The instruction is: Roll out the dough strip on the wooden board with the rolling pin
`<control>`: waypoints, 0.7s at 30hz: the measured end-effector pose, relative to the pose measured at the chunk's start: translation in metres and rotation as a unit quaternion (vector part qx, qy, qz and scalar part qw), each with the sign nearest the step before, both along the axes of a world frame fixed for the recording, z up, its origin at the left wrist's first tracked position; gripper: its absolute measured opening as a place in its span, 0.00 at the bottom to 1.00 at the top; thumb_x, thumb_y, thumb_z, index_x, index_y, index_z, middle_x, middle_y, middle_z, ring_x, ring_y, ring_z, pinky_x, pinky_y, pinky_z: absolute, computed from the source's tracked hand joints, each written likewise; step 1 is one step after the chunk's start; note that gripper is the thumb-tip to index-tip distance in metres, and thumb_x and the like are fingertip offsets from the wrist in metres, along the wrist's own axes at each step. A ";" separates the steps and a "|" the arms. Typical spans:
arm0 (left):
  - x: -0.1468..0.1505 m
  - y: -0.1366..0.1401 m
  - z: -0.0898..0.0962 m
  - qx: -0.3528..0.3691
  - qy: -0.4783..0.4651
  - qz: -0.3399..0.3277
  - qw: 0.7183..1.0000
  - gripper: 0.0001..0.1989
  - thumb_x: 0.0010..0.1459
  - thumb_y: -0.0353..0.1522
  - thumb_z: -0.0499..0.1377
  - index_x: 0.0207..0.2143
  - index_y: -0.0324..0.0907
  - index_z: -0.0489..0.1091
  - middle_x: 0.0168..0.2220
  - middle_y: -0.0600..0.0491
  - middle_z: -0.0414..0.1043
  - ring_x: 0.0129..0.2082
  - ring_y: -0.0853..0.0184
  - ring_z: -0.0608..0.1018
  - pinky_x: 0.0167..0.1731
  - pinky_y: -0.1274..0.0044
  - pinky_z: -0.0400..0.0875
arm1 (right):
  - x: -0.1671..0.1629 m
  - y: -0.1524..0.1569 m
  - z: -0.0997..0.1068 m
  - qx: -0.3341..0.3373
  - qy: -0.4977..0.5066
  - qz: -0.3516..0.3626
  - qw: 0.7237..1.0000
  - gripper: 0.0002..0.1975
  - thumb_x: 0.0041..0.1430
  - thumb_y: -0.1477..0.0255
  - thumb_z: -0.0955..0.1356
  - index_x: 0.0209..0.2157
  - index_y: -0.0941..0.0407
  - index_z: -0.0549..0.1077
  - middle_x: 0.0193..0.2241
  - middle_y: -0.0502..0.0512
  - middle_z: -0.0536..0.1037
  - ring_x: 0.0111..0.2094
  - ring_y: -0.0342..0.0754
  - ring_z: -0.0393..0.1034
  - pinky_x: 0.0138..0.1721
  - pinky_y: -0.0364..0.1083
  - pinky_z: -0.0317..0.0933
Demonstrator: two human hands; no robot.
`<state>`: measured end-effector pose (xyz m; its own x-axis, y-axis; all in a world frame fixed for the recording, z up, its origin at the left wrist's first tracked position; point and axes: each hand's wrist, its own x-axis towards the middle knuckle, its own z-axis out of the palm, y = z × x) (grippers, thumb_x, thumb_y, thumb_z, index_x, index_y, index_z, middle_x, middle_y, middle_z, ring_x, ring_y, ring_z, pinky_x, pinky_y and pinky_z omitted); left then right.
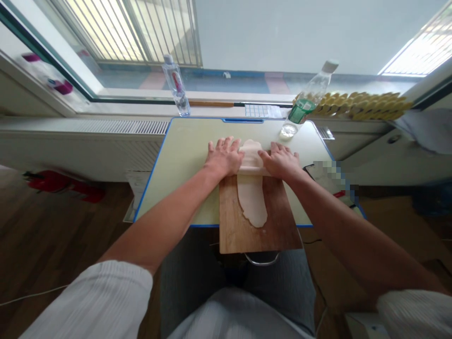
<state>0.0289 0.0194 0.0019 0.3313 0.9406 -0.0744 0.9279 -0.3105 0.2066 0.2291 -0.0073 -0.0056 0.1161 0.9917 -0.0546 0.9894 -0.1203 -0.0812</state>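
A pale rolling pin point(253, 171) lies crosswise over a long, flattened strip of dough point(253, 200). My left hand point(224, 157) bears down on the pin's left end, fingers pointing forward and the thumb turned inward. On the right end rests my right hand point(281, 161), its thumb reaching over the dough. Both palms cover the pin's ends, so only its middle shows. Under the near part of the dough is a wooden cutting board point(278, 221), which overhangs the table's front edge. The far end of the dough extends beyond the pin, between my hands.
The small blue-edged table point(187, 146) stands against a windowsill. A clear bottle point(176, 87) is at the back left, and a green-labelled bottle point(304, 106) at the back right. Yellow egg-carton-like material point(360, 106) lines the sill. A red fire extinguisher point(65, 184) lies on the floor.
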 end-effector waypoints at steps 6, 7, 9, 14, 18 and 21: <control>-0.006 -0.063 -0.003 0.014 -0.006 0.005 1.000 0.35 0.76 0.45 0.39 0.78 0.44 0.56 0.80 0.48 0.51 0.79 0.50 0.55 0.76 0.47 0.46 | -0.016 -0.070 0.004 0.048 -0.013 0.002 0.999 0.37 0.76 0.57 0.52 0.75 0.65 0.61 0.75 0.71 0.61 0.74 0.68 0.55 0.71 0.74 0.47; -0.008 -0.078 -0.004 0.026 -0.010 0.004 1.000 0.34 0.76 0.44 0.39 0.78 0.43 0.57 0.80 0.48 0.52 0.79 0.51 0.55 0.76 0.47 0.47 | -0.019 -0.084 0.004 0.060 -0.023 0.005 0.998 0.37 0.77 0.58 0.51 0.74 0.66 0.61 0.75 0.71 0.61 0.75 0.68 0.54 0.72 0.75 0.46; -0.012 -0.110 -0.006 0.052 -0.021 -0.003 0.998 0.34 0.77 0.45 0.40 0.77 0.42 0.57 0.79 0.47 0.54 0.79 0.52 0.57 0.76 0.48 0.49 | -0.023 -0.113 0.004 0.073 -0.030 0.005 0.997 0.37 0.78 0.59 0.50 0.74 0.67 0.61 0.75 0.71 0.61 0.76 0.68 0.51 0.73 0.75 0.42; -0.024 -0.178 -0.005 0.100 -0.056 -0.051 0.992 0.32 0.79 0.45 0.43 0.73 0.37 0.63 0.75 0.42 0.64 0.75 0.52 0.64 0.73 0.52 0.58 | -0.024 -0.165 0.008 0.064 -0.038 0.007 0.997 0.36 0.79 0.58 0.51 0.73 0.67 0.64 0.74 0.70 0.63 0.77 0.66 0.50 0.74 0.74 0.38; -0.025 -0.185 -0.001 0.104 -0.095 -0.061 0.988 0.25 0.79 0.43 0.46 0.63 0.41 0.75 0.68 0.45 0.74 0.71 0.56 0.72 0.69 0.62 0.65 | -0.026 -0.159 0.017 0.054 -0.025 0.006 0.998 0.33 0.79 0.59 0.52 0.66 0.63 0.74 0.71 0.68 0.70 0.75 0.69 0.53 0.72 0.78 0.40; -0.020 -0.170 -0.002 0.127 -0.109 -0.017 0.986 0.23 0.79 0.41 0.48 0.57 0.43 0.79 0.66 0.47 0.77 0.67 0.58 0.75 0.68 0.64 0.66 | -0.031 -0.137 0.016 0.065 -0.006 0.029 0.997 0.31 0.79 0.61 0.51 0.69 0.59 0.70 0.73 0.64 0.67 0.75 0.67 0.53 0.72 0.78 0.40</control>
<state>0.0088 -0.1509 0.0000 0.3450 0.9080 0.2378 0.8584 -0.4077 0.3113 0.1986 -0.1444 0.0109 0.0579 0.9954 0.0764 0.9954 -0.0517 -0.0804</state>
